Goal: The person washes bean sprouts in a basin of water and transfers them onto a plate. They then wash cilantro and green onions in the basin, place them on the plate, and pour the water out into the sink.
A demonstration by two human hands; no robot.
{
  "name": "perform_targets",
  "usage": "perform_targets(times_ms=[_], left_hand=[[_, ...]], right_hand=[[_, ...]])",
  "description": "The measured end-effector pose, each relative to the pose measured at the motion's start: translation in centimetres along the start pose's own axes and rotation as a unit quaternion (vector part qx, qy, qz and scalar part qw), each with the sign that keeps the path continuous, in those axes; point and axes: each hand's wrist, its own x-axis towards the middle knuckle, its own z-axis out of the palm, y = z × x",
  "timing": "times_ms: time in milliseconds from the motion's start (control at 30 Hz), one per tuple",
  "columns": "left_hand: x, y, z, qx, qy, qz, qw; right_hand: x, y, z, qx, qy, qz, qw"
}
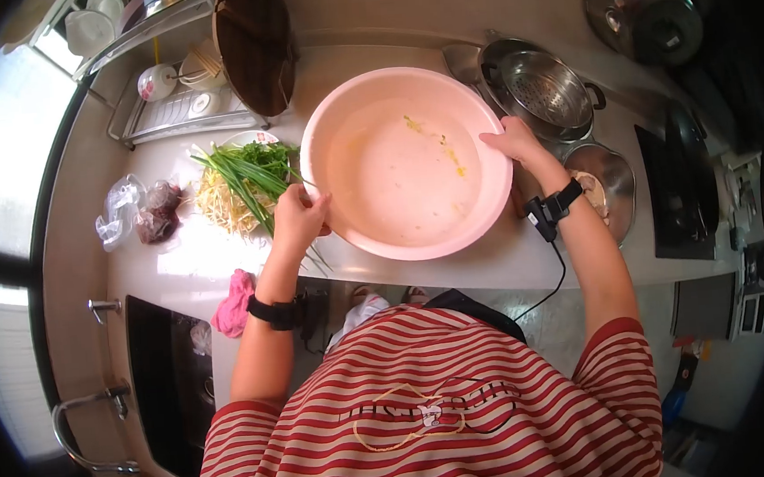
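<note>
A large pale pink basin (386, 176) sits at the counter's front edge, tilted a little toward me, with a few yellow-green scraps on its inner wall. The fingers of my left hand (299, 219) pinch its left rim. My right hand (517, 142) grips the right rim, thumb over the edge. Just left of the basin lie green onions (249, 177) and bean sprouts (220, 204), close to my left hand. Leafy herbs (272, 162) rest behind them, near a white plate.
Left stand a dark bagged item (160, 211), a clear plastic bag (121, 212) and a dish rack (187, 110). A pink cloth (234, 304) lies by the sink (166, 378). Right are a steamer pot (549, 89), a metal bowl (618, 195) with food and a black stove (680, 191).
</note>
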Motion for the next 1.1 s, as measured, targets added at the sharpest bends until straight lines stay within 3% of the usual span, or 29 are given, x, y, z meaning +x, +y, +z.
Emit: perform_targets(times_ms=[33, 67, 167, 300, 333, 600, 667, 933, 1100], left_hand=[[0.3, -0.6, 0.4, -0.071, 0.005, -0.018, 0.997], [0.3, -0.7, 0.7, -0.143, 0.012, -0.033, 0.989], [-0.7, 0.2, 0.7, -0.172, 0.016, -0.043, 0.984], [-3.4, 1.0, 0.9, -0.195, 0.031, -0.041, 0.979], [-4.4, 1.0, 0.7, -0.214, 0.036, -0.034, 0.976], [-13.8, 0.8, -5.9, -0.323, 0.092, 0.01, 0.942], [-17.0, -0.3, -8.1, -0.318, 0.082, 0.024, 0.944], [-31.4, -9.4, -18.7, -0.379, 0.188, 0.002, 0.906], [-39.1, -17.6, -23.1, -0.337, 0.276, -0.09, 0.896]], right_hand=[[0.7, 0.6, 0.4, 0.145, -0.034, 0.042, 0.988], [0.8, 0.7, 0.7, 0.142, -0.038, 0.032, 0.989], [0.8, 1.0, 1.8, 0.162, 0.093, -0.026, 0.982], [0.5, 0.3, -0.2, 0.189, 0.092, -0.104, 0.972], [1.2, 0.6, -0.3, 0.251, 0.075, -0.142, 0.955], [-9.1, -13.3, -7.4, 0.362, -0.055, -0.149, 0.919], [-11.3, -15.7, -7.1, 0.41, -0.153, -0.149, 0.887], [-20.3, -25.5, 4.8, 0.369, -0.279, -0.189, 0.866], [-27.1, -31.7, 16.0, 0.341, -0.342, -0.219, 0.848]])
